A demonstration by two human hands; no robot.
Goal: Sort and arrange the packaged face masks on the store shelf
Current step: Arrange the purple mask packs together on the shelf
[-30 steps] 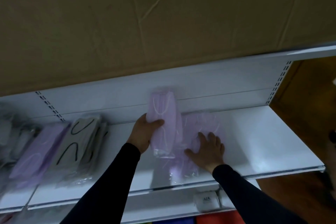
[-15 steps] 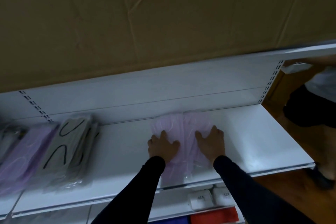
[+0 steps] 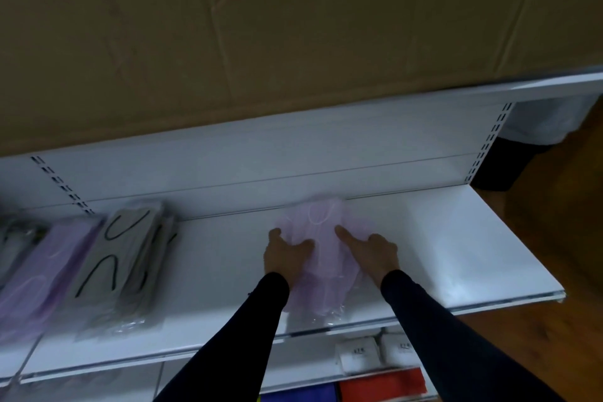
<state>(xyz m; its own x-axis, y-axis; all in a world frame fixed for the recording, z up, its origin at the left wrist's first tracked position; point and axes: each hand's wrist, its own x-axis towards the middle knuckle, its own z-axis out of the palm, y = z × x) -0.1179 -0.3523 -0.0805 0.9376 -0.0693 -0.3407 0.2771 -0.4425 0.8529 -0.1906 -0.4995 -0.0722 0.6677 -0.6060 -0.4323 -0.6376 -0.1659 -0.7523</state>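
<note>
A small pile of lilac packaged face masks [image 3: 321, 258] lies in the middle of the white shelf [image 3: 456, 258]. My left hand [image 3: 285, 255] grips the pile's left edge, thumb on top and fingers curled round it. On the pile's right side my right hand [image 3: 372, 250] touches the masks with its forefinger stretched out over the top pack and the other fingers curled. At the shelf's left stand a row of grey masks with black ear loops [image 3: 124, 258] and a row of lilac masks [image 3: 42, 271].
A big brown cardboard sheet [image 3: 293, 26] hangs above the shelf. The shelf's right end [image 3: 522, 271] is bare. Below the front edge sit small white packs [image 3: 359, 356] and red [image 3: 381, 383] and blue [image 3: 300, 396] items. A wooden floor [image 3: 554, 238] lies at right.
One second ago my left hand held a lilac pack upright; it then laid it beside the other. Now both hands gather the packs together, and the camera has tilted slightly.
</note>
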